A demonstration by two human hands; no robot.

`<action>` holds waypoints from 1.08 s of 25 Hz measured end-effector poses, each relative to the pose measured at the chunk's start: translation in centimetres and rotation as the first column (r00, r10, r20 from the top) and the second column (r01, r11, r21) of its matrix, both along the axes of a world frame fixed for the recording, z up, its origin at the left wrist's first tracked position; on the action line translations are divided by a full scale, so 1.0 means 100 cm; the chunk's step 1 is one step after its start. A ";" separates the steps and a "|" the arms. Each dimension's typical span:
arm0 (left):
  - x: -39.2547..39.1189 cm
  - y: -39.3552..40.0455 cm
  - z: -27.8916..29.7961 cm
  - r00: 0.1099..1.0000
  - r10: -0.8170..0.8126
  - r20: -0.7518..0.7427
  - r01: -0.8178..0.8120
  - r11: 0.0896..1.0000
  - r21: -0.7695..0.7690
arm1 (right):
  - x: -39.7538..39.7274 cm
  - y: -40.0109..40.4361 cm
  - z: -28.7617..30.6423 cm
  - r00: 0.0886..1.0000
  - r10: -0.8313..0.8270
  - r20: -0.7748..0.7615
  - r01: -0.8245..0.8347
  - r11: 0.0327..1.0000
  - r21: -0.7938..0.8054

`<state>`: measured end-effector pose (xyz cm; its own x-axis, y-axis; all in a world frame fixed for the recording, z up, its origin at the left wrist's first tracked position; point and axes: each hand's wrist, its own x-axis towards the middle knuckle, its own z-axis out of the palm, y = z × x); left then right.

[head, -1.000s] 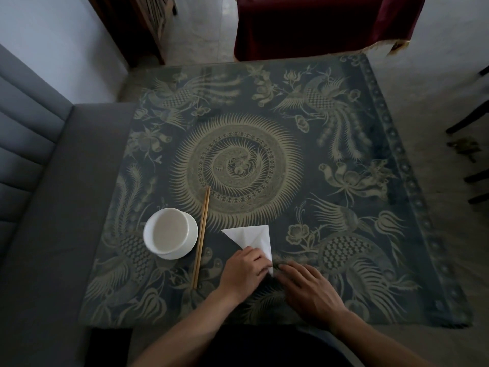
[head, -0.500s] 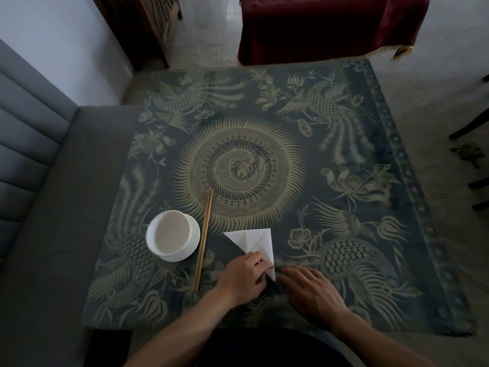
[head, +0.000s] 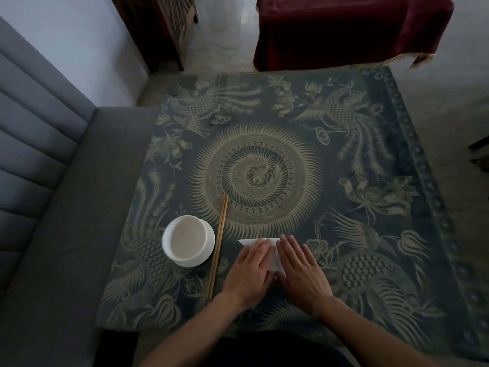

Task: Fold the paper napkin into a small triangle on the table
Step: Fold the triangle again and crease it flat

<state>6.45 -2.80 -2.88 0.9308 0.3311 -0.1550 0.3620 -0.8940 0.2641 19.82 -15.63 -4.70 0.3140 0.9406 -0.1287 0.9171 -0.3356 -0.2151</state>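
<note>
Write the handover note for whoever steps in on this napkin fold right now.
Left hand: flat, palm down on the napkin.
Right hand: flat beside it, also pressing the napkin.
Napkin: on the table, right of the chopsticks and white bowl; mostly covered.
Done: folded to a triangular shape, as far as shows.
Left: finish pressing the crease, lift hands, check the triangle.

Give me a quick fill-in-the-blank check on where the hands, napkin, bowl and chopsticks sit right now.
1. Both hands, left hand and right hand, lie flat on the white ____.
2. The napkin is mostly ____ by the hands.
3. The chopsticks lie between the napkin and the ____.
4. The white bowl stands to the ____ of the chopsticks.

Missing words: napkin; covered; bowl; left
</note>
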 end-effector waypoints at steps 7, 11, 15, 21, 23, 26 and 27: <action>-0.003 0.009 -0.017 0.994 -0.010 -0.106 0.009 1.000 -0.005 | 0.009 0.013 -0.009 0.997 0.076 0.030 -0.072 0.991 -0.109; -0.006 0.013 -0.024 0.993 -0.008 -0.115 0.006 1.000 -0.018 | 0.011 0.008 -0.015 0.996 0.090 0.027 -0.086 0.987 -0.137; -0.017 0.017 -0.023 0.986 0.078 -0.149 -0.079 0.997 0.002 | 0.018 0.003 -0.012 0.998 0.057 0.032 -0.052 0.988 -0.143; -0.030 0.022 -0.025 0.973 0.146 -0.177 -0.137 0.989 0.062 | 0.025 -0.002 -0.008 0.999 0.043 0.024 -0.039 0.986 -0.161; -0.029 0.022 -0.022 0.974 0.161 -0.161 -0.152 0.986 0.063 | 0.024 -0.002 -0.006 0.999 0.028 0.020 -0.025 0.990 -0.141; -0.021 0.021 -0.012 0.993 0.055 -0.105 -0.053 0.998 0.024 | 0.027 0.002 -0.003 0.996 0.082 0.036 -0.078 0.994 -0.078; -0.016 0.020 -0.009 0.996 -0.037 -0.080 0.037 0.999 0.010 | 0.031 0.003 -0.003 0.989 0.140 0.041 -0.137 0.988 -0.071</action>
